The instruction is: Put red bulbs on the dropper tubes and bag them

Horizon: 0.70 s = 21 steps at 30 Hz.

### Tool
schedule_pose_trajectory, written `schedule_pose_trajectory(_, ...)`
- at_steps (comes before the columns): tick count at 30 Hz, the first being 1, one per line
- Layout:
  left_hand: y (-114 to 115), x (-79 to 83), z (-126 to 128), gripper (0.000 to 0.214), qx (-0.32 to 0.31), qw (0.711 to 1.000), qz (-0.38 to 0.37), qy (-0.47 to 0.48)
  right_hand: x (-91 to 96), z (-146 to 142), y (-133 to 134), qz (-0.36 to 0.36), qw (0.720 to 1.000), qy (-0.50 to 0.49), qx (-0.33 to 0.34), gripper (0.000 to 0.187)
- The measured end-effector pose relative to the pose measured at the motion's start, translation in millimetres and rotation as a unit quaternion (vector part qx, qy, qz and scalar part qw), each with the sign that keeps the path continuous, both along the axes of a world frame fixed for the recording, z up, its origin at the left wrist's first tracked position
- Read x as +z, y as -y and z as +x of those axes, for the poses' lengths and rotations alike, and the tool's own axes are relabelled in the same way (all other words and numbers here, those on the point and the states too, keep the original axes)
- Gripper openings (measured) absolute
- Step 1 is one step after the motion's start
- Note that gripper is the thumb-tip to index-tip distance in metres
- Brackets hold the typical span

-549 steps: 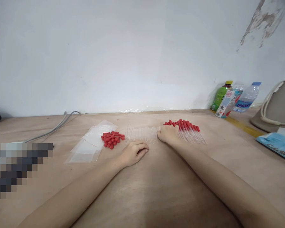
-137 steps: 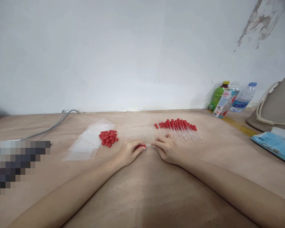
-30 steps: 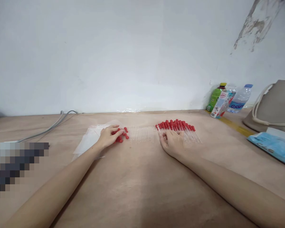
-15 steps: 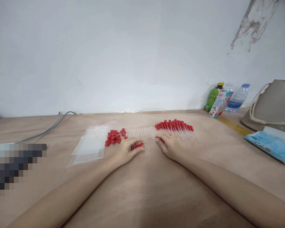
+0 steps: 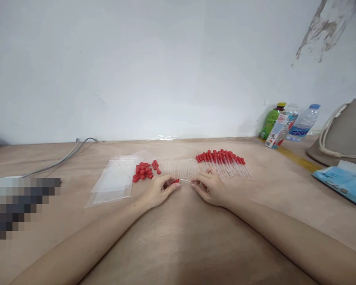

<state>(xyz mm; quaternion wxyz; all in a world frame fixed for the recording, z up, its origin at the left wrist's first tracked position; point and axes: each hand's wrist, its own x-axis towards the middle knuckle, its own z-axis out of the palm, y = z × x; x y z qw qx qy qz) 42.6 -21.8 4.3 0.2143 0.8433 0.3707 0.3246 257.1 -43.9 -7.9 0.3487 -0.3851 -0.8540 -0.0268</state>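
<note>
Between thumb and fingers, my left hand (image 5: 163, 190) grips a red rubber dropper bulb (image 5: 177, 181), its open end facing right. My right hand (image 5: 209, 187) pinches a thin clear dropper tube (image 5: 185, 180), whose left tip meets or nearly meets the bulb's mouth. Behind my hands lies a row of loose clear tubes (image 5: 180, 168). A pile of red bulbs (image 5: 142, 171) sits left of the row, with a few more bulbs (image 5: 156, 166) beside it. To the right, droppers with red bulbs fitted (image 5: 222, 156) lie side by side in a fan.
Clear plastic bags (image 5: 112, 182) lie flat at the left, near a grey cable (image 5: 68, 156). At the back right stand a green bottle (image 5: 271, 122) and other bottles (image 5: 302, 124). A grey-brown bag (image 5: 341, 134) and a blue tissue pack (image 5: 344, 182) are at the right.
My right hand has turned and lowered the clear tube, bringing its left tip to the red bulb in my left hand. The view has shifted slightly.
</note>
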Motion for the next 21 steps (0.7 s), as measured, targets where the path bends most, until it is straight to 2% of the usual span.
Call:
schedule_pose_trajectory(10, -2.5, -2.7, -2.4, 0.022, -0.024, 1.0, 0.017, 0.003, 0.5, 1.4, -3.0, -0.016, 0.999, 0.024, 0.031, 0.021)
schedule_pose_trajectory(21, 0.9, 3.1, -3.8, 0.02, -0.081, 0.995, 0.041, -0.037, 0.0, 7.2, -9.9, -0.029, 0.997, 0.046, 0.046, 0.021)
